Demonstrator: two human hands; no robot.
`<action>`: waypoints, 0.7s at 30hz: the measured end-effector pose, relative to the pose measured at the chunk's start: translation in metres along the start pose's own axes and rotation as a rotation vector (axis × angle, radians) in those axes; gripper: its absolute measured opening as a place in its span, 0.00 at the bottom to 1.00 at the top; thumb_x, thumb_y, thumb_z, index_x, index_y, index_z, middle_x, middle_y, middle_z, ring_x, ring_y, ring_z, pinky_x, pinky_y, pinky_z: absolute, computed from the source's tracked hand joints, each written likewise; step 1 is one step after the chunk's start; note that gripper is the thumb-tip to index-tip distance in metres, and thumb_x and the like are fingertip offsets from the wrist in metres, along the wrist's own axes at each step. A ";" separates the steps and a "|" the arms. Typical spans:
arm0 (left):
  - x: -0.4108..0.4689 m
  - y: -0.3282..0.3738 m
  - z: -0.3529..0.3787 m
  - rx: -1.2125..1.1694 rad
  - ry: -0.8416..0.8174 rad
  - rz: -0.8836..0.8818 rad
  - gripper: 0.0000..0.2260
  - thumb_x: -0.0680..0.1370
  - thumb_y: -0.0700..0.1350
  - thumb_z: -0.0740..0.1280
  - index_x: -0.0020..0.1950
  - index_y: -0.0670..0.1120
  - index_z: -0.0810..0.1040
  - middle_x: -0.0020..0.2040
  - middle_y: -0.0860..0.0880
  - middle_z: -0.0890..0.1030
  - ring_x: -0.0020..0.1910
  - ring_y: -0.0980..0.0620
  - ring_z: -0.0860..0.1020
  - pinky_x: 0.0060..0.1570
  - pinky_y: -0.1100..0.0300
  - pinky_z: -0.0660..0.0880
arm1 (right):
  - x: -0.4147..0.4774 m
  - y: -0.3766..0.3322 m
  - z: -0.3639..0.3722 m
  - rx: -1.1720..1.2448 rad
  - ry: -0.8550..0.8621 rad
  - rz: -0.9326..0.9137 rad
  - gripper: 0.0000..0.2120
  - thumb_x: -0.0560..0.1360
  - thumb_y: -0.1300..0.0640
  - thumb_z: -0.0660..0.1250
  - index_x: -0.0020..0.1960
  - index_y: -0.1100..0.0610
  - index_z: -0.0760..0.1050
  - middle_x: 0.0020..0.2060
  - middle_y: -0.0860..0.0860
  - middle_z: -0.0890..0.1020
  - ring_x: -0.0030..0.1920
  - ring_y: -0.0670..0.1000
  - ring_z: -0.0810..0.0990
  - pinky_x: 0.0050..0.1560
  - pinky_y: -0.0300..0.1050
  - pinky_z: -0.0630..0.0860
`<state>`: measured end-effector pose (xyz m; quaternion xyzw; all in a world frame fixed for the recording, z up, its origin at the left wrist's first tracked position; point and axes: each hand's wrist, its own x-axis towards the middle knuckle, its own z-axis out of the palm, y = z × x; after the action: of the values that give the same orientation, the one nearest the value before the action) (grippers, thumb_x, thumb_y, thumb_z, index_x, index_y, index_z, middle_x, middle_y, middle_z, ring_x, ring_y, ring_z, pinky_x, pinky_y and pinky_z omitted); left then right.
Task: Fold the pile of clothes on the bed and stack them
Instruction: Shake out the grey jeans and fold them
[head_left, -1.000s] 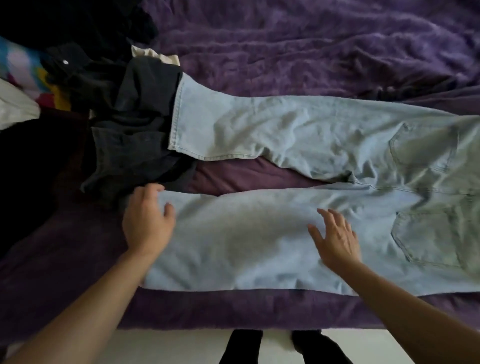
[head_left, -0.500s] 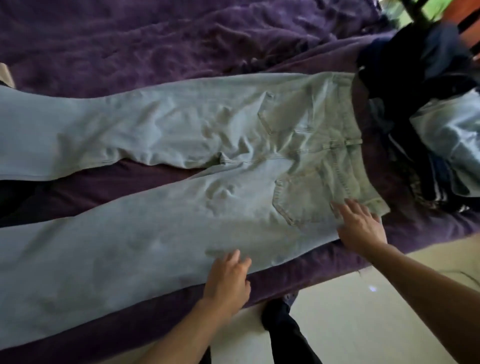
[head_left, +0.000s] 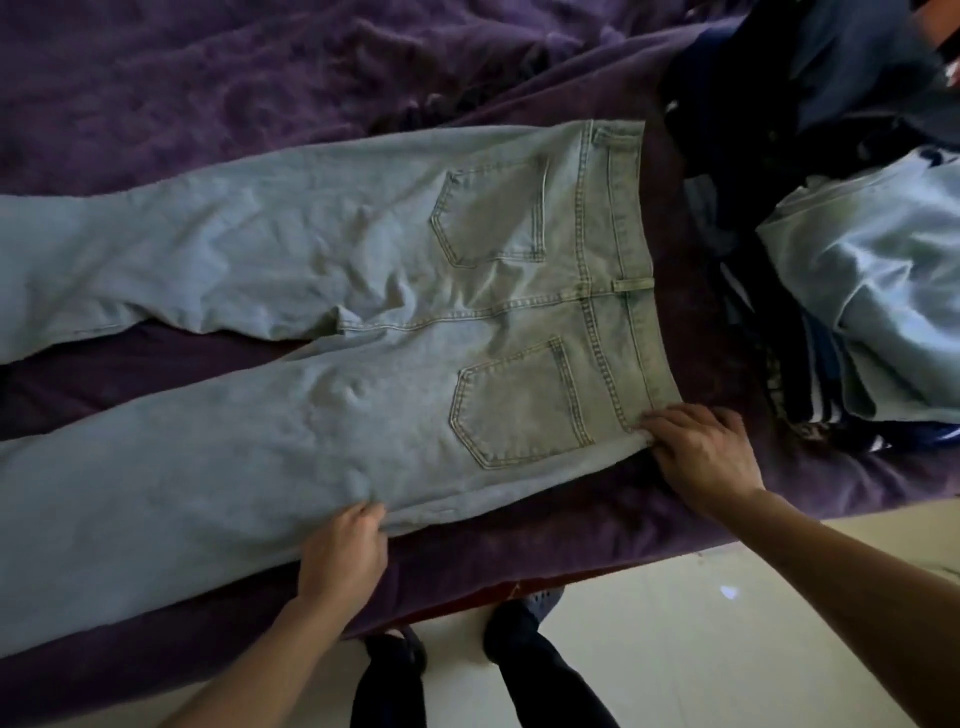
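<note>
A pair of light blue jeans (head_left: 322, 322) lies flat on the purple bed, back pockets up, waistband to the right and legs running off to the left. My left hand (head_left: 345, 553) pinches the near side seam at the thigh, fingers curled over the edge. At the near corner of the waistband my right hand (head_left: 698, 449) grips the denim with bent fingers. To the right sits a pile of clothes (head_left: 810, 218) with dark garments and a pale blue one on top.
The purple blanket (head_left: 218, 88) covers the bed, rumpled at the back. The bed's near edge runs diagonally along the bottom, with pale floor (head_left: 727, 649) below it. My dark-trousered legs and feet (head_left: 519, 654) stand against the bed edge.
My view has swung right from the leg ends to the waist. Both hands slid right along the near edge and went from lying flat on the denim to gripping its seam and waistband corner.
</note>
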<state>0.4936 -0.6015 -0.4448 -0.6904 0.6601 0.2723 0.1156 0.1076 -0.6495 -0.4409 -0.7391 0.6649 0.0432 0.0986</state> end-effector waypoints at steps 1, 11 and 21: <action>-0.001 -0.001 -0.010 -0.019 0.010 0.003 0.05 0.76 0.38 0.62 0.41 0.46 0.71 0.39 0.49 0.75 0.42 0.44 0.77 0.38 0.53 0.69 | 0.004 0.003 -0.009 0.018 -0.004 -0.011 0.14 0.70 0.52 0.62 0.50 0.53 0.82 0.48 0.50 0.85 0.51 0.57 0.81 0.54 0.57 0.71; 0.102 -0.028 -0.193 -0.341 0.474 -0.050 0.06 0.71 0.37 0.70 0.47 0.41 0.78 0.39 0.41 0.82 0.40 0.39 0.80 0.41 0.50 0.73 | 0.147 -0.004 -0.132 0.224 0.136 0.092 0.13 0.72 0.43 0.70 0.45 0.52 0.75 0.36 0.54 0.82 0.39 0.62 0.81 0.36 0.50 0.74; 0.297 -0.036 -0.275 -0.250 0.570 0.056 0.07 0.74 0.40 0.65 0.51 0.43 0.79 0.49 0.37 0.82 0.51 0.37 0.79 0.50 0.46 0.75 | 0.323 -0.012 -0.133 0.021 0.221 0.240 0.21 0.71 0.36 0.67 0.52 0.53 0.77 0.48 0.63 0.81 0.49 0.66 0.79 0.46 0.53 0.73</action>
<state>0.5840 -0.9931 -0.3821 -0.7294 0.6461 0.1500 -0.1675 0.1464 -0.9903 -0.3730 -0.6536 0.7556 -0.0341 0.0267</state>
